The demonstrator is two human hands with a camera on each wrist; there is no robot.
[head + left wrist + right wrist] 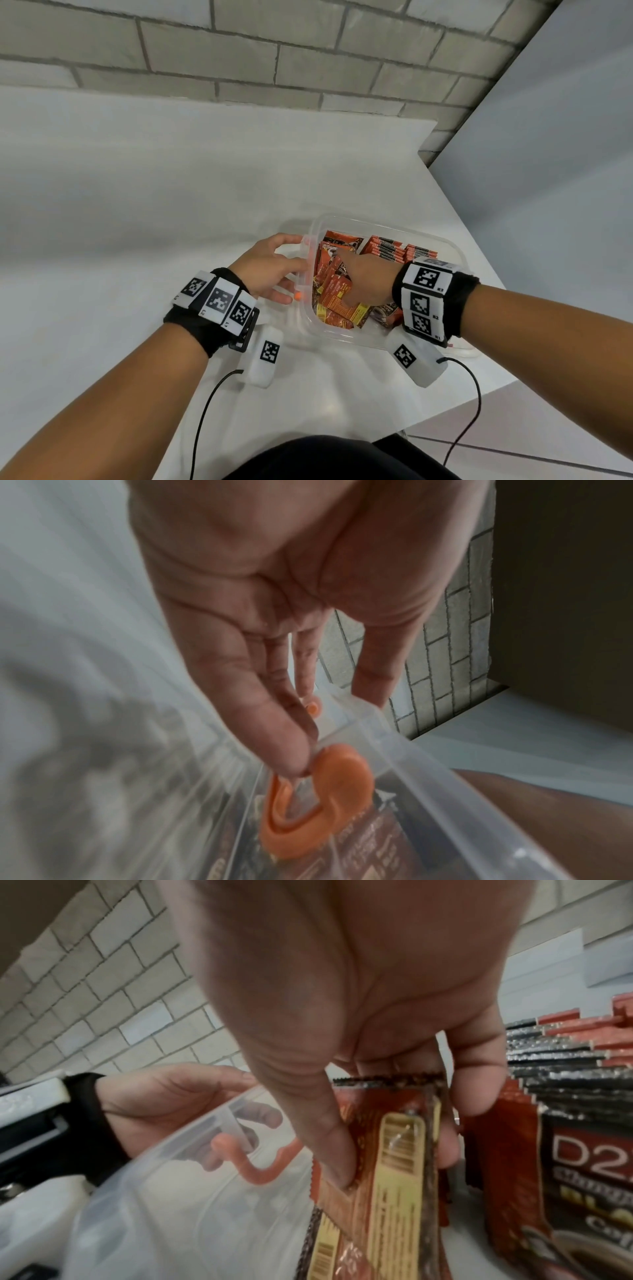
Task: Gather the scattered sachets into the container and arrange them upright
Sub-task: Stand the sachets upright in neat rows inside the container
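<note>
The container (pixel 383 224) is sitting near the table (pixel 171 192) corner; left hand (pixel 265 270) fingers are spreading against its wall, right hand (pixel 368 279) pinching a sachet (pixel 394 1164) beside upright rows.

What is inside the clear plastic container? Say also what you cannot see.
Inside the container are red-orange sachets, a neat row standing upright at the far side. The right hand pinches one sachet and covers those beneath; the bottom is hidden.

Orange-brown sachets (pixel 337 294) stand packed in the clear container (pixel 383 224).
</note>
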